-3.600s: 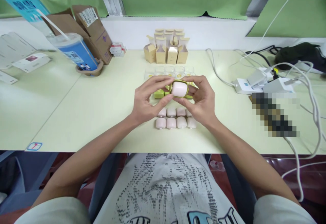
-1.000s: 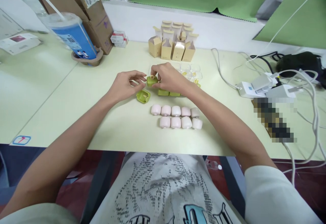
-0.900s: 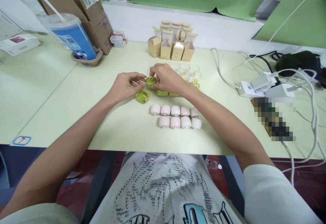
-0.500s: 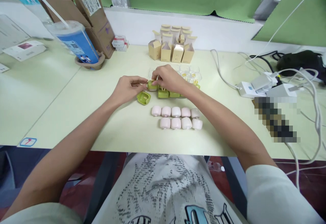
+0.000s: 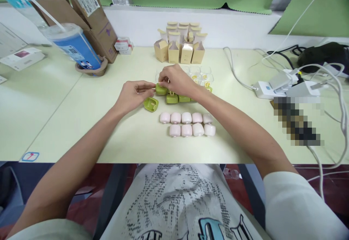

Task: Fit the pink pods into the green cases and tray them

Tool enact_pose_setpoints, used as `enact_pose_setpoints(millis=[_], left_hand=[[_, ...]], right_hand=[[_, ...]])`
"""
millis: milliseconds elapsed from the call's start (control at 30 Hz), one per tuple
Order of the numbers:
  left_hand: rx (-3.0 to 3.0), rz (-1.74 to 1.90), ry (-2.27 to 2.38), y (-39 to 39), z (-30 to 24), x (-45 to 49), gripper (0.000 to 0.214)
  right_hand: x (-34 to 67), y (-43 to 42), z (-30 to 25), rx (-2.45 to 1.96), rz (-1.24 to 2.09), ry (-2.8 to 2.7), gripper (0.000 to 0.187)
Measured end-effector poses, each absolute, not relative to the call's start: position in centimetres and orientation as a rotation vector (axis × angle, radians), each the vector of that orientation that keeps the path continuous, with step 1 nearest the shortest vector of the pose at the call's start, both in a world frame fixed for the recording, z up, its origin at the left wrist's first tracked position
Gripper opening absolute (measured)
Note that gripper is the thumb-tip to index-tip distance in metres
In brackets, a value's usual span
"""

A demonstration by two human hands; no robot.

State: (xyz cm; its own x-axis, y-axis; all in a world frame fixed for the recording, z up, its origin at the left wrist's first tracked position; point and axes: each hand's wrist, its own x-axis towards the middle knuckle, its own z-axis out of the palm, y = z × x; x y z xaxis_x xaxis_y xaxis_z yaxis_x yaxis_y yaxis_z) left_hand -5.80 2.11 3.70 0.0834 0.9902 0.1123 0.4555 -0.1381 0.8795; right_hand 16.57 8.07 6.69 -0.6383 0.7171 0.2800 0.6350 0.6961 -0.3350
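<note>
A small green rounded case [image 5: 161,90] sits at the left end of the green group, between my two hands. My left hand [image 5: 133,96] holds its left side with thumb and fingertips. Pinched at its top edge are the fingers of my right hand [image 5: 176,80], which hide part of it. An open green shell [image 5: 151,104] lies hollow side up just below my left fingertips. Several green cases [image 5: 172,98] with yellow loops stand beside the held one, partly behind my right wrist. Clear plastic cups [image 5: 207,77] with yellow bits are behind them.
Two rows of pale pink and white rounded pieces [image 5: 187,130] lie nearer me. Open small cardboard boxes [image 5: 173,52] stand at the back. A blue drink cup [image 5: 79,49] and brown carton [image 5: 99,29] are at left; a power strip [image 5: 268,90] with cables at right.
The green case has settled level beside the others, its top now showing more. Both hands stay at it with little movement. The whole view has shifted slightly.
</note>
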Motion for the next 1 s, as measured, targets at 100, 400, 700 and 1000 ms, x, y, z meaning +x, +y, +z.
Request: enact_pose_setpoints(millis=[100,400,700,1000], left_hand=[[1.697,0.987,1.426,2.3,3.6,-6.0,0.039],[1.732,0.985,1.442,2.5,3.4,-6.0,0.043],[2.062,0.870,1.408,2.1,5.8,-7.1,0.030],[2.179,0.360,1.106,2.4,8.1,-9.7,0.052]], right_hand=[[16.6,8.0,6.7,-1.055,0.299,-2.500,0.015],[16.8,7.7,7.7,-1.101,0.304,-2.430,0.018],[19.5,6.3,11.8,-1.020,0.264,-2.306,0.025],[31.9,0.0,9.8,-0.996,0.802,-2.562,0.014]])
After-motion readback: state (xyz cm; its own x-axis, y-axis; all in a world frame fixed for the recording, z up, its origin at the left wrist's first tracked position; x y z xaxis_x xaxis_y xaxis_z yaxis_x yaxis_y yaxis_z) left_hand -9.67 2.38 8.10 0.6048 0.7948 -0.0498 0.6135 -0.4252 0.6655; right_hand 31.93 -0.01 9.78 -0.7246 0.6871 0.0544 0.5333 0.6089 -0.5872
